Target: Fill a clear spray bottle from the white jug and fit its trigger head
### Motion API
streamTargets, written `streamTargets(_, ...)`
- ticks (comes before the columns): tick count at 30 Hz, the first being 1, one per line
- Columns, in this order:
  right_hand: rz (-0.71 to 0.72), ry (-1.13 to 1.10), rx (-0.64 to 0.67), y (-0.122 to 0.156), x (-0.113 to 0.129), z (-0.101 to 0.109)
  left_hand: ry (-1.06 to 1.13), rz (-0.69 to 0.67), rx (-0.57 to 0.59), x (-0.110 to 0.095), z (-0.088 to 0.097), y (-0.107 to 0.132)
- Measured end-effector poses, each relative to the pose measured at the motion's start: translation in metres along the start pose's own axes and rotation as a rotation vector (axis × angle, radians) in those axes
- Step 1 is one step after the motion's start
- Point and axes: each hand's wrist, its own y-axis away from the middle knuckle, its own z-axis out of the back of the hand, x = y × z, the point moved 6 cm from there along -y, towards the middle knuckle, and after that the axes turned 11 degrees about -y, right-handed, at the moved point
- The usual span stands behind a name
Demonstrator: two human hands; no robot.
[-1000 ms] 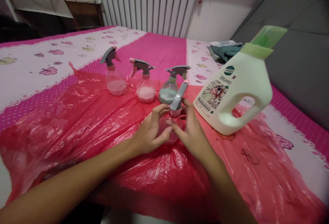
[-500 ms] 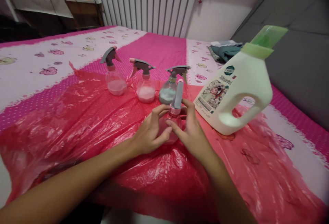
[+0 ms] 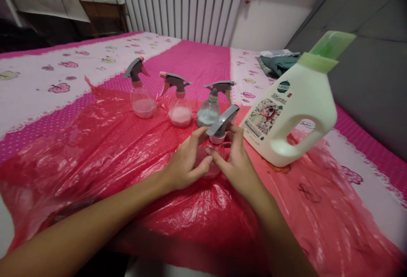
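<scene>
Between my hands stands a small clear spray bottle (image 3: pixel 217 139) with a pink collar and a grey trigger head whose pink-tipped nozzle points to the far right. My left hand (image 3: pixel 187 160) curls round its left side, and my right hand (image 3: pixel 237 158) wraps its right side, both thumbs meeting in front. The fingertips behind the bottle are partly hidden. Just beyond it are a green-collared spray bottle (image 3: pixel 208 115) with pale liquid, a pink-collared spray bottle (image 3: pixel 180 113) with whitish liquid, and another pink-collared spray bottle (image 3: pixel 143 103) farther left.
A large pale-green detergent jug (image 3: pixel 305 103) with a green cap stands close to my right hand. Crinkled red plastic sheeting (image 3: pixel 104 154) lies under everything, over the pink-and-white bedspread (image 3: pixel 203 62). Folded clothes (image 3: pixel 278 62) lie behind the jug; a white radiator (image 3: pixel 178 9) lines the wall.
The trigger head of the held spray bottle has turned, its nozzle swinging from pointing away to pointing rightward. My hands have stayed around the bottle in nearly the same place.
</scene>
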Motion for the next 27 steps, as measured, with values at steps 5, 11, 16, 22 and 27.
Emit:
streamTargets(5, 0.016, 0.031, 0.031, -0.0012, 0.0035, -0.0009, 0.0, -0.028, 0.003, -0.0011, 0.0011, -0.0008)
streamTargets(11, 0.02, 0.07, 0.055, -0.0022, 0.0056, -0.0011, -0.002, -0.034, -0.013, -0.0021, 0.0006, -0.0003)
streamTargets(16, 0.008, 0.046, 0.04, -0.0008, 0.0051, -0.0011, 0.005, -0.079, -0.04, -0.0031, -0.0008, 0.0022)
streamTargets(22, -0.001, 0.004, 0.032, -0.0005, 0.0028, -0.0007, -0.005, -0.061, -0.039, -0.0001, -0.0006, 0.0041)
streamTargets(27, 0.003, 0.014, 0.012, 0.0, 0.0011, -0.0007, -0.016, -0.023, -0.015, 0.0026, -0.0013, 0.0038)
